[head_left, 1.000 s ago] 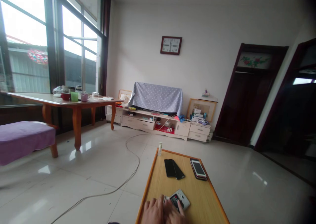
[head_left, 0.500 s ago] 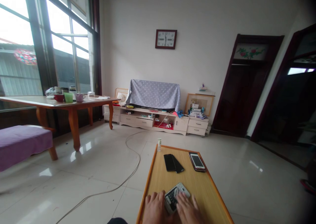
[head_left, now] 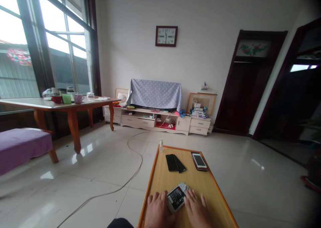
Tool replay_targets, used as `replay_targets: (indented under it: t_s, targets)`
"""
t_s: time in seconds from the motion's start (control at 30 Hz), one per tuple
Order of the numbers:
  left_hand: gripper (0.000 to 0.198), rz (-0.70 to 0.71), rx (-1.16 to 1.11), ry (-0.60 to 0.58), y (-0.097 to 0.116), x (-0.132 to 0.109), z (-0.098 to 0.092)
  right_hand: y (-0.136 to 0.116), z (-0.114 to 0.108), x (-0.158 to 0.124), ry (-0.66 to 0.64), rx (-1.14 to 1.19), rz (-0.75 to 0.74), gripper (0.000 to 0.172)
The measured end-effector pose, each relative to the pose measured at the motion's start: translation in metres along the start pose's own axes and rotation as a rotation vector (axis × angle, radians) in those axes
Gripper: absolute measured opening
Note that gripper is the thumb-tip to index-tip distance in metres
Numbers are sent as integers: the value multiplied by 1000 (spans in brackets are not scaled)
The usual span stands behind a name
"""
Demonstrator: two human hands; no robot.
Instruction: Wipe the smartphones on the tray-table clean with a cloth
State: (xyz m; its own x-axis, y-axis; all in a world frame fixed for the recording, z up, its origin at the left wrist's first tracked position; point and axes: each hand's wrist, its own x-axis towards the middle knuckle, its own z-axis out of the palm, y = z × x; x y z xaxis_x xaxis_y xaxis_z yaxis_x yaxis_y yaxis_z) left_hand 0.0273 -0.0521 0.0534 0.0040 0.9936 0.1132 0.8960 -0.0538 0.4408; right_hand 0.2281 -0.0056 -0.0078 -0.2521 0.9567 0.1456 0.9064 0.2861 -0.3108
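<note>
A white mobile phone [head_left: 177, 198], its back cover off and black battery exposed, lies at an angle on the small wooden table [head_left: 208, 201]. My left hand [head_left: 157, 210] holds the phone at its left edge, its thumb low by the near corner. At the other side my right hand [head_left: 197, 208] has its fingertips at the phone's right edge, on a small white wad [head_left: 186, 187] that looks like tissue. Further up the table are two black phones [head_left: 172, 163], one overlapping the other, and a white phone [head_left: 199, 160] on top of a dark one.
A clear pump bottle [head_left: 161, 145] stands at the table's far left corner. On the floor to the left runs a cable [head_left: 120, 190]. Beyond are a larger table [head_left: 100, 103] with cups, a purple-covered seat [head_left: 22, 146] and a low white cabinet [head_left: 136, 121].
My right hand has slid from over the battery to the phone's right edge, taking the white wad with it and uncovering the battery. The left hand keeps its hold. The view has shifted slightly.
</note>
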Motion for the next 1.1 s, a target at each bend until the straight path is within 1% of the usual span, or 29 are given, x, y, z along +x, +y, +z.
replay_targets:
  t_s: [0.03, 0.1, 0.13, 0.17, 0.2, 0.23, 0.3, 0.33, 0.37, 0.43, 0.5, 0.67, 0.77, 0.83, 0.9, 1.03, 1.1]
  targets:
    - [60, 4, 2, -4, 0, 0, 0, -6, -2, -1, -37, 18, -44, 56]
    - [56, 14, 11, -20, -1, 1, 1, -19, 1, -4, -137, 66, -190, 55]
    - [55, 14, 19, -30, -1, 2, 1, -23, 3, -6, -171, 83, -250, 54]
    - [55, 12, 26, -35, -1, 2, 1, -25, 5, -7, -178, 90, -276, 54]
    - [55, 7, 30, -34, -1, 2, 1, -24, 6, -8, -158, 88, -262, 53]
    - [56, 2, 28, -28, -1, 2, 1, -20, 6, -8, -119, 78, -216, 53]
    - [56, -1, 11, -8, 0, 2, 1, -7, 4, -5, -34, 47, -92, 54]
    - [55, 5, -2, -3, 0, 3, 2, 1, 2, -3, -12, 31, -43, 55]
    - [55, 12, -14, -2, 0, 4, 2, 7, 0, 1, -7, 21, -16, 57]
    - [54, 26, -32, 0, -1, 6, 3, 13, -2, 11, -17, 19, -21, 60]
    - [52, 34, -34, -3, -1, 8, 4, 10, -3, 24, -31, 32, -42, 61]
    - [48, 14, 19, -35, 7, 10, -1, -17, -8, 64, -64, 53, -37, 60]
    - [43, 9, 37, -35, 12, 10, -2, -23, -13, 73, -88, 57, -44, 60]
    - [38, 11, 32, -22, 13, 10, -1, -17, -12, 66, -83, 68, -54, 60]
    - [36, 9, 24, -4, 14, 12, 2, -4, -8, 48, -55, 79, -60, 61]
    - [39, -8, 39, -14, 15, 14, 3, 27, 2, 5, -19, 85, -97, 58]
    - [42, -13, 43, -35, 17, 15, 2, 36, 3, -5, -29, 87, -115, 57]
